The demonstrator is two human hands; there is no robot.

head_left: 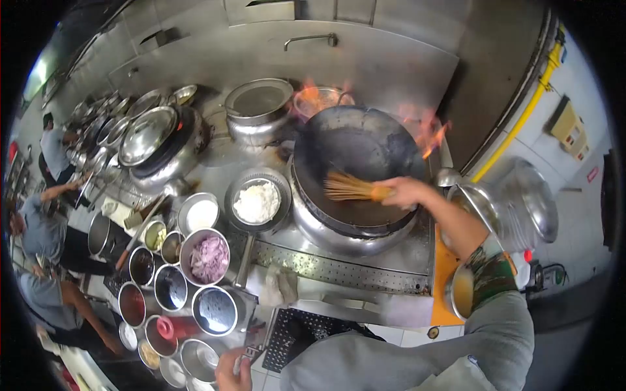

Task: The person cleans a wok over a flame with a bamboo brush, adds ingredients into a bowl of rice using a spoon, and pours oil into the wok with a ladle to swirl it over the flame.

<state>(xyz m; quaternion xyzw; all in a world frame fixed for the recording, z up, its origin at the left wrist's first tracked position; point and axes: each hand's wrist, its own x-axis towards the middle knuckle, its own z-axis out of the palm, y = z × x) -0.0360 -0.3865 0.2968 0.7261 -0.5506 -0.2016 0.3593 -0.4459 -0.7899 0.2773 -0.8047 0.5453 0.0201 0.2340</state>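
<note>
Brush sits in the black wok, right hand squeezing its end. Looks like scrubbing; another stroke needs a tight hold. I can't tell what the near left hand grips.

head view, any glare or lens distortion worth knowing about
Head view throughout: fisheye curving with black corners; bright white glare at far upper left; shiny reflections on the domed silver metal lid; orange flames glowing beside the large round black wok.
</note>
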